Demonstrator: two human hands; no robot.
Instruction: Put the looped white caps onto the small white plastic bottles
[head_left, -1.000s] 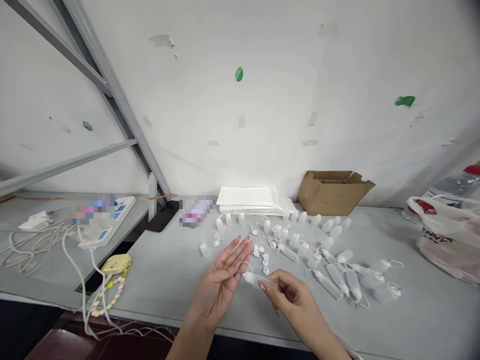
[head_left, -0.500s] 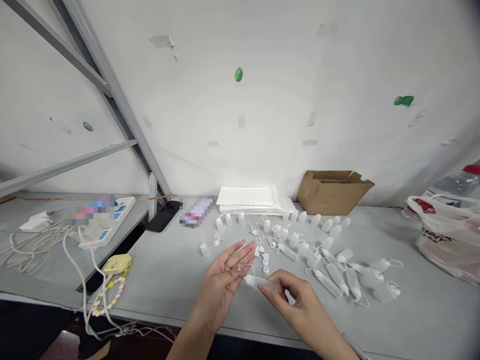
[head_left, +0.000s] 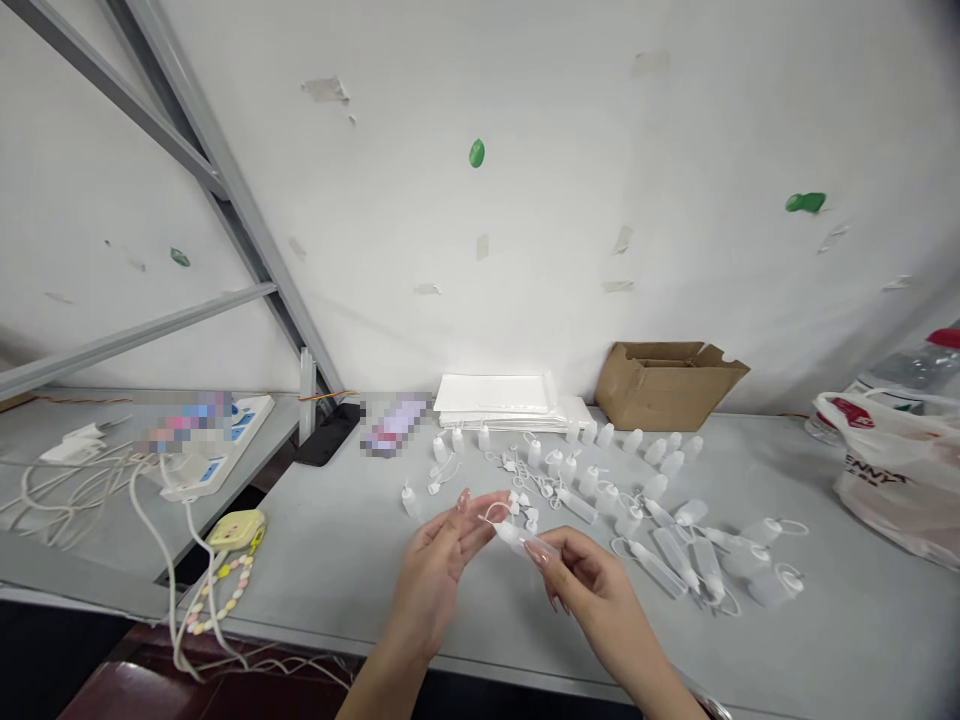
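A translucent squeeze bottle (head_left: pixel 523 540) with a looped cap strap is held by my right hand (head_left: pixel 592 590), its fingers closed round the bottle's base and its nozzle pointing left. My left hand (head_left: pixel 439 565) is open beside the nozzle, thumb raised and fingers stretched out behind the bottle's tip. Small white caps (head_left: pixel 531 518) lie on the grey table (head_left: pixel 330 570) just beyond my hands. To the right, several like bottles (head_left: pixel 656 570) lie on their sides, and several small ones (head_left: pixel 534 452) stand farther back.
A stack of white trays (head_left: pixel 495 390) and an open cardboard box (head_left: pixel 660 385) stand against the wall. A plastic bag (head_left: pixel 892 480) is at the right. On the left are a black phone (head_left: pixel 328 435), a power strip (head_left: pixel 244 430), cables and a yellow case (head_left: pixel 236 528).
The left thumb has lifted away from the bottle's nozzle and the left palm has turned. The bottle has shifted slightly up, with its tip now clear of the left thumb.
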